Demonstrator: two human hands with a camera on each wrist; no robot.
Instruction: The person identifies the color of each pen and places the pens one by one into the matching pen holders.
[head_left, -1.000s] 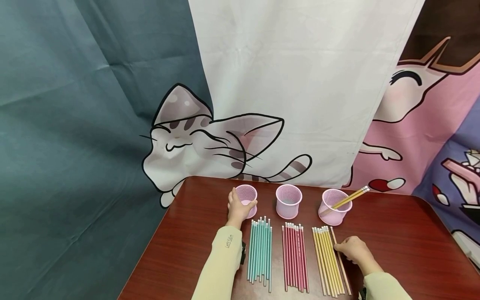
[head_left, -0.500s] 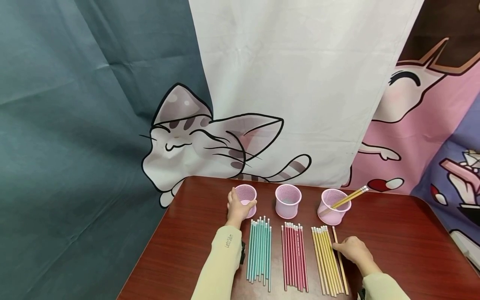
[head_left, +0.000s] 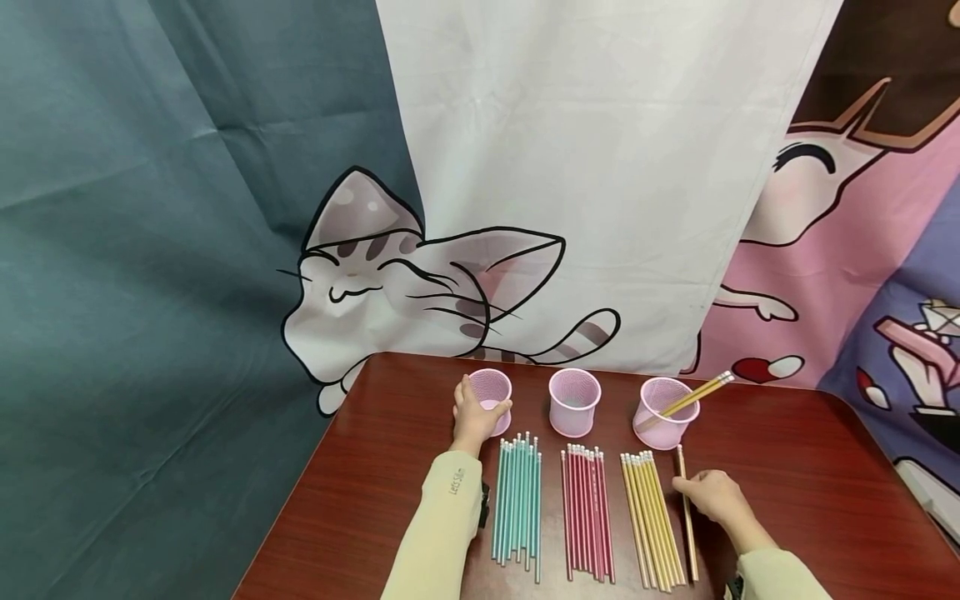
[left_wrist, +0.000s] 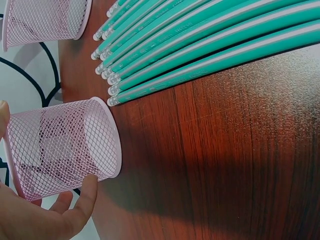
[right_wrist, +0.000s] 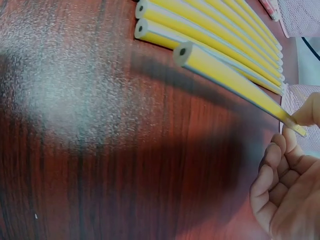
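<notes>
My left hand (head_left: 472, 418) grips the leftmost pink mesh pen cup (left_wrist: 60, 145), its thumb and fingers around the sides; the cup stands on the table. Between thumb and forefinger, my right hand (head_left: 716, 497) pinches a yellow pencil (right_wrist: 225, 80), raised off the table with its shadow beneath. In the right wrist view the other fingers of that hand are curled. Just left of the held pencil lies a row of yellow pencils (head_left: 652, 521). Behind them stands the right pink mesh cup (head_left: 660, 429) with yellow pencils (head_left: 697, 394) leaning in it, eraser ends up.
A middle pink mesh cup (head_left: 574, 417) stands between the other two. Rows of green pencils (head_left: 516, 504) and red pencils (head_left: 587, 512) lie on the brown table (head_left: 390, 467). A printed cloth (head_left: 600, 167) hangs behind the table's back edge.
The right hand has drawn one yellow pencil away to the right from the row and lifted it. My left hand stays on its cup.
</notes>
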